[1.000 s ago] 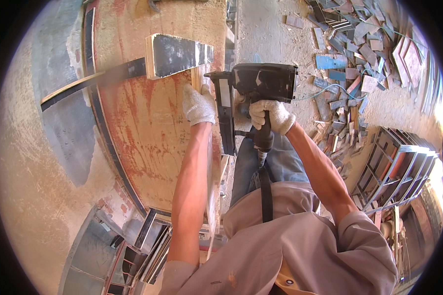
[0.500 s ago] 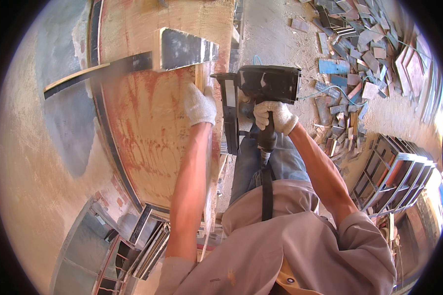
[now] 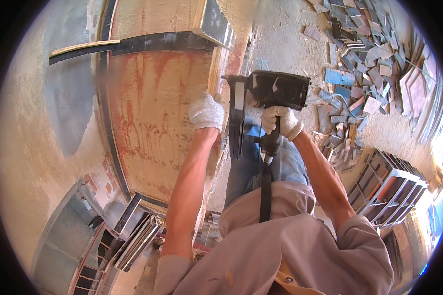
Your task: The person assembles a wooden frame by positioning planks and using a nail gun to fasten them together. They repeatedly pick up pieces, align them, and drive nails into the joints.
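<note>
My left hand (image 3: 206,112), in a white knit glove, is closed at the near end of a pale wooden strip (image 3: 215,71) along the right edge of a red-stained panel (image 3: 152,113). Its fingertips are partly hidden. To its right, my gloved right hand (image 3: 282,123) is wrapped round the grip of a black nail gun (image 3: 279,90). The gun's long magazine points toward me, beside the panel's edge. Beyond my left hand a dark strip (image 3: 167,42) crosses the panel, and a dark-faced board piece (image 3: 215,24) lies at its right end.
Scrap wood offcuts (image 3: 349,78) cover the floor at the far right, with a thin hose (image 3: 349,98) among them. A stack of framed panels (image 3: 386,189) stands at the right. More frames (image 3: 138,243) lean at the lower left, near the wall (image 3: 24,132).
My left hand and the pale strip have shifted right, and the dark-faced board piece has moved right and away. The nail gun stays in my right hand, slightly farther right and lower in view.
</note>
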`<state>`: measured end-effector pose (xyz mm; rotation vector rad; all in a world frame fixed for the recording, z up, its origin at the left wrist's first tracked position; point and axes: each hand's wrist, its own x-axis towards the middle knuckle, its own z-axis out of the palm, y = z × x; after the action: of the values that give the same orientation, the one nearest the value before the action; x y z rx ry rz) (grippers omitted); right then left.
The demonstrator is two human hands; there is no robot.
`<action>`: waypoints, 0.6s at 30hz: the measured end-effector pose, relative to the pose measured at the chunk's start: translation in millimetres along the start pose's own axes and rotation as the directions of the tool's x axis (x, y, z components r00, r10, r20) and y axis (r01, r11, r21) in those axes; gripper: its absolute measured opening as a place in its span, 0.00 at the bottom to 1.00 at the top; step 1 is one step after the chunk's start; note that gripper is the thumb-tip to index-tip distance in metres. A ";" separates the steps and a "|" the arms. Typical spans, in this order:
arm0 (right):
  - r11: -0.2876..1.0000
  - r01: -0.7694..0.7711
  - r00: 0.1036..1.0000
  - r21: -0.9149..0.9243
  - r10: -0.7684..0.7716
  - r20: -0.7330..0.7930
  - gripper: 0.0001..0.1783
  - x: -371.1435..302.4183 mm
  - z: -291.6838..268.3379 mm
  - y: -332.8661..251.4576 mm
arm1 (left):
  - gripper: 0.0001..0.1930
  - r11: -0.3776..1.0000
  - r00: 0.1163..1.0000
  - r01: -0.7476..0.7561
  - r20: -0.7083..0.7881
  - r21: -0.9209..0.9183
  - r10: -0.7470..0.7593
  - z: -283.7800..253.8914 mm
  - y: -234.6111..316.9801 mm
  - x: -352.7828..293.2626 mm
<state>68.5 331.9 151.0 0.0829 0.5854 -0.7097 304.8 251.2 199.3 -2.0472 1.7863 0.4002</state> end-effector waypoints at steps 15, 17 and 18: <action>0.918 0.350 0.882 -0.188 -0.390 -0.265 0.20 -112.4 10.8 146.8 | 0.23 0.993 0.993 0.117 0.028 0.028 -0.118 186.5 -383.4 -246.6; 0.875 0.419 0.809 -0.242 -0.481 -0.339 0.20 -129.8 21.4 192.3 | 0.31 0.986 0.962 0.077 0.247 0.151 -0.113 209.7 -458.5 -282.7; 0.893 0.382 0.829 -0.238 -0.445 -0.339 0.20 -134.2 25.8 209.6 | 0.36 0.986 0.965 0.160 0.202 0.043 -0.165 223.6 -481.1 -319.2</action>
<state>132.7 564.1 218.7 -0.0617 1.0598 -1.0805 743.2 688.4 199.1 -2.0347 1.4838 0.5159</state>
